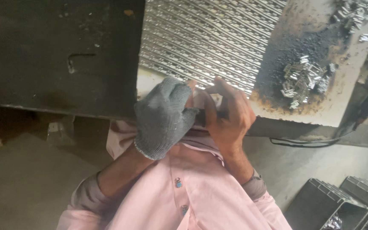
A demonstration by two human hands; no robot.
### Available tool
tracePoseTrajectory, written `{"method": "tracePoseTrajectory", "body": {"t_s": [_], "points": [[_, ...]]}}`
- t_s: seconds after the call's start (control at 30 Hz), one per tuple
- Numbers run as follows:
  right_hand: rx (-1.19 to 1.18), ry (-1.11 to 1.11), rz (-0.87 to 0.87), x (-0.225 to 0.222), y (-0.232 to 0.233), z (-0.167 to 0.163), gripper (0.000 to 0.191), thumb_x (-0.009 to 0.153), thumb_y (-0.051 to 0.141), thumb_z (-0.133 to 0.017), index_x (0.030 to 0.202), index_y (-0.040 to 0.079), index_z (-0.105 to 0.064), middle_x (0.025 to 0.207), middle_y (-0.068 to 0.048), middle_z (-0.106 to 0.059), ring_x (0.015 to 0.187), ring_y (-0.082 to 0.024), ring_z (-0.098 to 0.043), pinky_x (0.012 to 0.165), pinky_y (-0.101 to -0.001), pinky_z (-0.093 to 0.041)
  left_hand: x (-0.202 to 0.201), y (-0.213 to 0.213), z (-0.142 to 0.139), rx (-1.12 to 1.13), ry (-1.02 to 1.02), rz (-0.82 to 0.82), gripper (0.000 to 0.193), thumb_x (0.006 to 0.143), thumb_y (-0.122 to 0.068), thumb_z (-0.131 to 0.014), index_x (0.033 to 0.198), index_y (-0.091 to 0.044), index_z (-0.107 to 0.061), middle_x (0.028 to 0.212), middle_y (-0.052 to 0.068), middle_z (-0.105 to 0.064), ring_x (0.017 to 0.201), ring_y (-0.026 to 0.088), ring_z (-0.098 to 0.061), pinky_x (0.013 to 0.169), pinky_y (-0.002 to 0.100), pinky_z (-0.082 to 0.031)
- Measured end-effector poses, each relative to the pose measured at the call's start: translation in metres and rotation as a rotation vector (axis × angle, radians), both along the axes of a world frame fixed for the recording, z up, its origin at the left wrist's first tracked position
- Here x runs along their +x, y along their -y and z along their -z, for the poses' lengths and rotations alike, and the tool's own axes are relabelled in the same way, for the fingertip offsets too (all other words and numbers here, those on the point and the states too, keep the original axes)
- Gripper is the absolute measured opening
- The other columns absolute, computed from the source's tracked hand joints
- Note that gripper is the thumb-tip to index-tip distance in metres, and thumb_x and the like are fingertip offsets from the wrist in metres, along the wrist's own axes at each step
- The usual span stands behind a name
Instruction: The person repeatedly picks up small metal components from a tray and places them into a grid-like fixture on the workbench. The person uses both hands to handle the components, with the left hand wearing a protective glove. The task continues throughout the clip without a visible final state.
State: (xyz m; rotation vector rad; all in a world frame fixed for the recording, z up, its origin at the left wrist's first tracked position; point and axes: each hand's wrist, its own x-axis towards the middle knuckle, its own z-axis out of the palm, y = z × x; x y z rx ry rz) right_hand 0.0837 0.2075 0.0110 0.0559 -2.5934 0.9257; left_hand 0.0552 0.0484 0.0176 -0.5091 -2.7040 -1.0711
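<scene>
Left hand and right hand both pinching small metal piece; grey bins of metal scrap nearby.

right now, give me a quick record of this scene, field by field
left hand: in a grey knit glove, closed on a small metal piece
right hand: bare, pinching the same piece
behind the hands: stack of ridged metal strips
work surface: white, scorched dark, with loose metal clips
lower right: grey bins
clothing: pink shirt
</scene>
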Motion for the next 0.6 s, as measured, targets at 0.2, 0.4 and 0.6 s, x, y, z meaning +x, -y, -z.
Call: {"method": "tracePoseTrajectory", "body": {"t_s": [0.2,0.4,0.6], "points": [[-0.075,-0.011,0.117,0.015,-0.033,-0.008,0.026,0.088,0.004,-0.087,0.111,0.007,-0.076,0.100,-0.006,-0.074,0.068,-0.011,-0.057,0.061,-0.0274,-0.044,-0.001,-0.002,-0.019,0.027,0.016,0.017,0.022,0.093,-0.015,-0.080,0.114,-0.013,-0.073,0.095,0.005,-0.063,0.080,0.024,-0.066,0.069,0.038,-0.055],[0.180,0.074,0.387,0.024,-0.108,-0.026,0.025,0.093,0.004,-0.085,0.117,0.006,-0.078,0.107,-0.010,-0.070,0.073,-0.015,-0.060,0.060,-0.0271,-0.043,0.004,-0.038,-0.038,0.095,0.079,0.377,0.042,0.071,-0.012,-0.079,0.113,-0.010,-0.071,0.089,0.004,-0.058,0.077,0.023,-0.065,0.061,0.039,-0.053],[0.063,0.067,0.309,0.025,-0.126,-0.020,0.015,0.096,0.001,-0.079,0.110,0.006,-0.078,0.107,-0.008,-0.072,0.082,-0.013,-0.066,0.063,-0.0251,-0.050,-0.036,-0.146,-0.011,-0.106,-0.142,0.387,0.007,0.089,-0.018,-0.068,0.089,-0.012,-0.064,0.090,0.007,-0.057,0.079,0.023,-0.066,0.056,0.035,-0.056]]}}
